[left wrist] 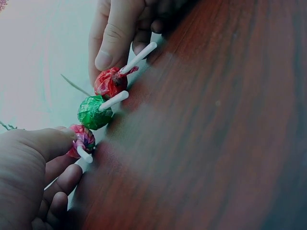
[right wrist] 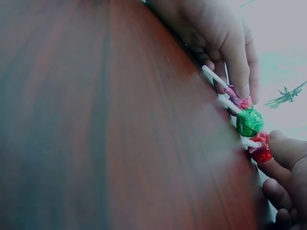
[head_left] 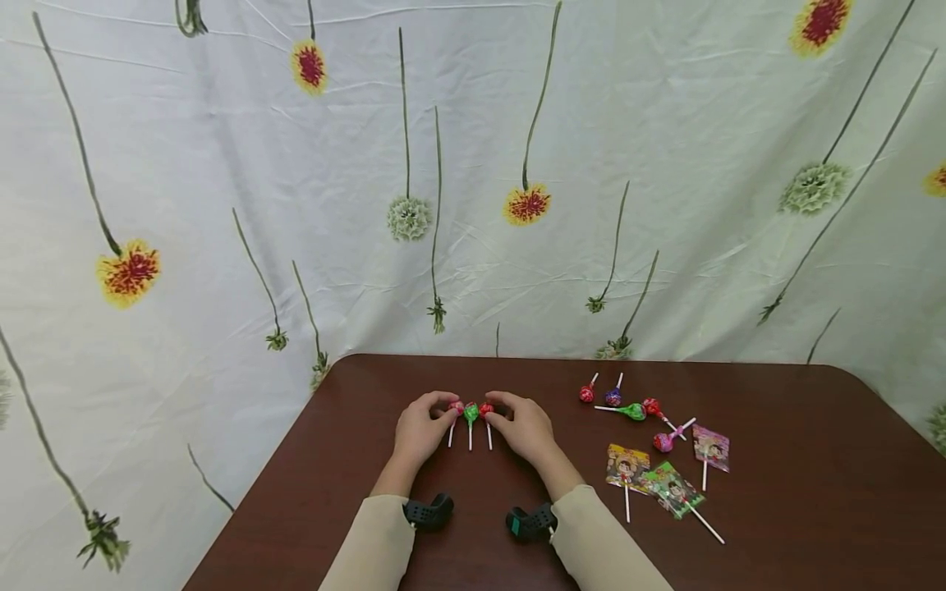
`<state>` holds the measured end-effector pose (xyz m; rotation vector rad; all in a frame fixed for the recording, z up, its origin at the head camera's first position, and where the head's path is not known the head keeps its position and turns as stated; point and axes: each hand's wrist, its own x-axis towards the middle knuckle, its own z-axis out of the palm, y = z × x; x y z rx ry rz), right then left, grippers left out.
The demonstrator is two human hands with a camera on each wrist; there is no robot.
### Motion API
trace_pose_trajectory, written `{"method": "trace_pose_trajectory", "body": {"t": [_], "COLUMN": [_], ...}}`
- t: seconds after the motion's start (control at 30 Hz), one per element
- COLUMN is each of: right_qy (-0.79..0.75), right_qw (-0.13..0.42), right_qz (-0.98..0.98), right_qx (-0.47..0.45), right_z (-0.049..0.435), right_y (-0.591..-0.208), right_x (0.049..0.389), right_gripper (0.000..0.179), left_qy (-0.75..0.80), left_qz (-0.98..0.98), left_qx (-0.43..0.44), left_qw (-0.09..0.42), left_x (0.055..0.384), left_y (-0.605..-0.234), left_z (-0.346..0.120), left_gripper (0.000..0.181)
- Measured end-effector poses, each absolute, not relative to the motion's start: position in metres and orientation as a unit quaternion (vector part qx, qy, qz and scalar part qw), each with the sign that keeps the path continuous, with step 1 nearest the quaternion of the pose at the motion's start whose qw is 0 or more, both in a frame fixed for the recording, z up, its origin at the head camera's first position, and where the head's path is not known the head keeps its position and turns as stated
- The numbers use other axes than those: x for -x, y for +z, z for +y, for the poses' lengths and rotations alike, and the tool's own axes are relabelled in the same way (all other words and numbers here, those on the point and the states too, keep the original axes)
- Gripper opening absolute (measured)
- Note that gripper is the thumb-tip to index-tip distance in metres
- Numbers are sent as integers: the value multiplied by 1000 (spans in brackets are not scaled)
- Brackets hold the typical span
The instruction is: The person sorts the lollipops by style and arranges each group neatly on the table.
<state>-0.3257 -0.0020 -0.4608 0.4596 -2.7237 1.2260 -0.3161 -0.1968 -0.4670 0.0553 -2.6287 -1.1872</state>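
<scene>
Three lollipops lie side by side on the brown table, sticks pointing toward me. At the left end is a pink lollipop [left wrist: 82,139], its wrapped head pinched between thumb and fingers of my left hand [head_left: 420,429]. A green lollipop [head_left: 470,413] sits in the middle, touched by neither hand. My right hand [head_left: 526,428] pinches the head of the red lollipop [right wrist: 261,148] at the right end. The heads stand close against one another in the wrist views.
To the right lie several more lollipops: a red one [head_left: 587,393], a purple one [head_left: 613,396], a green one [head_left: 632,411] and a pink one [head_left: 663,442]. Nearer are flat-packed ones in yellow [head_left: 622,461], green [head_left: 676,492] and pink [head_left: 714,448] wrappers. A flowered cloth [head_left: 355,271] hangs behind.
</scene>
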Motion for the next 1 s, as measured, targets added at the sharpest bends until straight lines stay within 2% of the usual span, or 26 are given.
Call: {"method": "trace_pose_trajectory", "body": {"t": [0.5, 0.87, 1.0], "right_qy": [453, 505, 494], "right_qw": [33, -61, -69], "right_qz": [-874, -843, -849], "right_qx": [-173, -174, -173], "right_z": [9, 31, 38], "right_y": [-461, -453, -449], "right_x": [322, 312, 304], "right_gripper": [41, 56, 56], "left_qy": [-408, -401, -406], "left_qz": [-904, -906, -904], "left_qx": [-22, -12, -12], "left_qw": [128, 136, 135], "left_x": [316, 318, 318], "left_y": [-468, -470, -469], "left_z": [-197, -198, -198], "left_gripper": [19, 19, 19]}}
